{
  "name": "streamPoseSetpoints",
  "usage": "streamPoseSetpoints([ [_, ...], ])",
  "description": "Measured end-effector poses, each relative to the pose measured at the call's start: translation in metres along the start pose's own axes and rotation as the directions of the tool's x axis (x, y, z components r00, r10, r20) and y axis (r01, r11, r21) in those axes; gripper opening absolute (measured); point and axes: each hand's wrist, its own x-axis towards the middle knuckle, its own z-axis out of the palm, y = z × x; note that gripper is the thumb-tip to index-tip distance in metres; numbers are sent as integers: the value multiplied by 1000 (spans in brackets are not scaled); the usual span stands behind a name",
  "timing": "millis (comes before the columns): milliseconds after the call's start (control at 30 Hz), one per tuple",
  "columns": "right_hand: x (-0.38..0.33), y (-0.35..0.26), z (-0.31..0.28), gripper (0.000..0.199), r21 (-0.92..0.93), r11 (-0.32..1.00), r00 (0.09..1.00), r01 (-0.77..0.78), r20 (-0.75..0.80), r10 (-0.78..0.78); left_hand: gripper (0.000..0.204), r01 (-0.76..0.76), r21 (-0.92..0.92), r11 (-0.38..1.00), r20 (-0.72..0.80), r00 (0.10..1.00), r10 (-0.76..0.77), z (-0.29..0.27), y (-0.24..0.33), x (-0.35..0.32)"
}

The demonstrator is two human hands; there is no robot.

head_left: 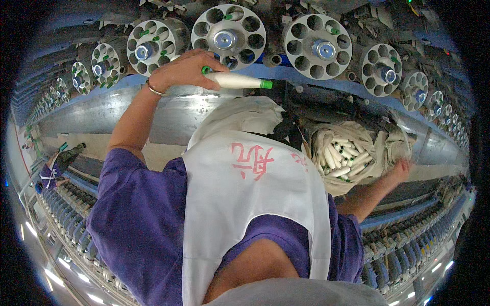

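My left hand (185, 71) is raised in front of me and grips a white yarn bobbin (237, 80) with green ends, held level just below a round white magazine wheel (228, 36) with several holes. A metal bangle sits on that wrist. My right hand (401, 169) is blurred at the right edge of a cloth sack (378, 138) that holds several white bobbins (341, 155) with green tips. Whether it grips the sack's cloth I cannot tell. My purple sleeves and white apron (255, 194) fill the middle of the view.
A row of round magazine wheels (317, 47) runs along the top of a long machine, some with green-tipped bobbins in their holes. A curved metal cover (102, 115) lies below them. Rows of spindles (66, 214) run along the lower left and right.
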Motion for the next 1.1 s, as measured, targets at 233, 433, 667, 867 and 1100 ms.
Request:
streamPoseSetpoints([
  [233,-47,-162,69,36,297,937,968,-186,221,122,46,-1,31,1000,91,996,-2,4,-4,14],
  [433,-270,-344,242,36,141,860,-563,-490,702,-436,40,-40,-173,984,46,998,49,6,4,35],
  [667,-265,-374,276,36,-54,627,-114,-777,992,-55,41,-342,-911,229,-411,728,-548,-7,-29,29],
  [867,-295,-411,340,42,-58,477,-168,-877,967,-191,50,-430,-848,-310,-287,864,-414,11,-32,43],
  [1100,-261,-345,250,26,-34,679,-325,-733,895,-305,45,-530,-729,-433,-249,795,-554,4,-47,47],
])
